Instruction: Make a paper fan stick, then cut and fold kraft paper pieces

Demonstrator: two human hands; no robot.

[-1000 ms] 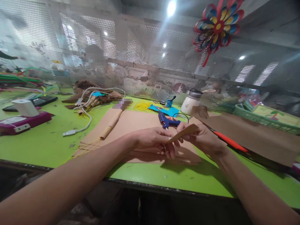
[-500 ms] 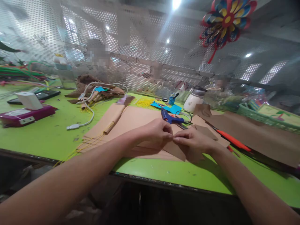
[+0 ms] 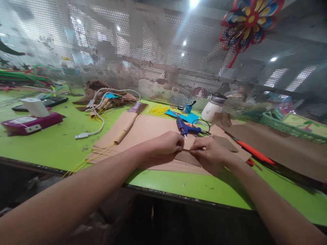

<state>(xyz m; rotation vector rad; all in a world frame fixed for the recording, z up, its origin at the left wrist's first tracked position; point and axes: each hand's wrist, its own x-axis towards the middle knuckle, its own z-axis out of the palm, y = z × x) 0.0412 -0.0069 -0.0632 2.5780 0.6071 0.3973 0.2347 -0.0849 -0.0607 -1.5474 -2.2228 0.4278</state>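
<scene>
Both hands pinch the upper edge of a small piece of brown paper [image 3: 188, 158] low over the table's front. My left hand [image 3: 170, 143] is closed at its left end, fingers curled. My right hand [image 3: 208, 149] grips the edge a little to the right, thumb and fingertips together. Beneath lies a stack of tan paper sheets [image 3: 153, 126]. Just beyond my hands a blue glue gun [image 3: 184, 127] rests on the sheets, its nozzle toward me. On the stack's left sits a rolled paper piece [image 3: 125, 127] with yellow strings [image 3: 102, 153].
Orange-handled scissors [image 3: 255, 152] and dark brown paper [image 3: 286, 146] lie right, before a green basket [image 3: 293, 127]. A white bottle [image 3: 213, 107] and blue paint jar [image 3: 188, 108] stand behind. Left are a white USB cable [image 3: 98, 127], a purple power strip [image 3: 33, 123] and a phone [image 3: 55, 102].
My hands have moved slightly apart along the paper's edge. The brown paper has tipped and looks shorter from here. The glue gun's nozzle now shows between my hands.
</scene>
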